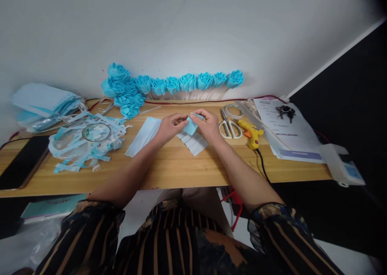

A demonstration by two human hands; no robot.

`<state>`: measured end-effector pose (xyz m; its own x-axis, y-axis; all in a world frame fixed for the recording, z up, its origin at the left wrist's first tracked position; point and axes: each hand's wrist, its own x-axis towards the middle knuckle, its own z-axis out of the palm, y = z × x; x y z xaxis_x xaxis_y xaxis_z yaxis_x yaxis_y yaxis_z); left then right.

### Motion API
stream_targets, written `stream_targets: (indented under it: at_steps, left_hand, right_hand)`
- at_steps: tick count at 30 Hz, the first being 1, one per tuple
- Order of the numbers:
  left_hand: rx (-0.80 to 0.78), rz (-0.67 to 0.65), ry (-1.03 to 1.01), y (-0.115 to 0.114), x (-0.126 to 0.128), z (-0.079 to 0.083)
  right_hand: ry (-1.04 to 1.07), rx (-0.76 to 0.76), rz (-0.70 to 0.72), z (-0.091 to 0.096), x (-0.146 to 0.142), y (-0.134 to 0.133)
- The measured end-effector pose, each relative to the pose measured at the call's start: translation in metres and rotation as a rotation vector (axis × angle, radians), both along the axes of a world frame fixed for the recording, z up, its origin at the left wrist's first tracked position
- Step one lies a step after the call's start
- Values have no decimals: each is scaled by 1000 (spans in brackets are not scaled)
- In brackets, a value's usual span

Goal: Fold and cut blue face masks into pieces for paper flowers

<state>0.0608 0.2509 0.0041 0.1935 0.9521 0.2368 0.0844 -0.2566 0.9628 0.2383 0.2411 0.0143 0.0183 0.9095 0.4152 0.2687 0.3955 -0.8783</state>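
Between both hands is a small light-blue piece of mask fabric (191, 128), lifted just above the table. My left hand (171, 126) pinches its left edge with thumb and fingers. On the opposite side, the thumb and fingers of my right hand (209, 125) close on its upper right part. Below my hands lies a pleated pale-blue mask piece (196, 145), partly covered. A flat mask body (144, 137) rests left of my left hand. Beside my right hand are white-handled scissors (230, 130) and a yellow glue gun (253, 134).
Blue fabric flowers (187, 82) on sticks lean along the wall. Mask scraps and a tape roll (96, 132) lie left, near stacked masks (45, 101) and a phone (26, 162). Another tape roll (242, 113), papers (281, 134), keys (286, 110) and a plastic box (340, 164) are right.
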Motion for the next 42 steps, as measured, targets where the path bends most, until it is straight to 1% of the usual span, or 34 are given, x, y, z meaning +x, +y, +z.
stream_targets:
  at_steps: [3,5,11,16,18,20,25,33,35,37,39,41,42]
  left_hand:
    - [66,-43,29,-2,0,2]
    - [91,-49,41,-2,1,3]
    - [-5,48,-82,2,-2,2]
    - [-31,91,-93,3,-6,7]
    - [-65,105,-82,3,-6,7]
    - [-111,108,-117,4,-5,6]
    - [-196,58,-324,7,-2,-3]
    - [-171,-41,-333,9,-3,-7]
    - [-156,-35,-327,10,-3,-10]
    - [-152,-8,-340,11,-2,-13]
    - [-158,17,-358,12,-2,-14]
    - [-158,44,-380,12,-3,-13]
    - [-159,57,-392,13,-3,-12]
  right_hand:
    - [-65,37,39,2,-3,-4]
    - [-91,54,71,3,-4,-5]
    - [-45,2,161,2,-1,-2]
    - [-35,-5,121,-1,5,4]
    - [-30,5,109,-2,6,6]
    - [-32,17,113,-3,6,8]
    - [-55,28,119,-8,3,9]
    - [-64,39,133,-12,3,10]
    - [-82,57,138,-14,3,11]
    - [-132,64,141,-15,2,12]
    - [-240,60,123,-13,4,12]
    - [-436,64,73,-5,7,12]
    - [-568,60,29,1,10,11]
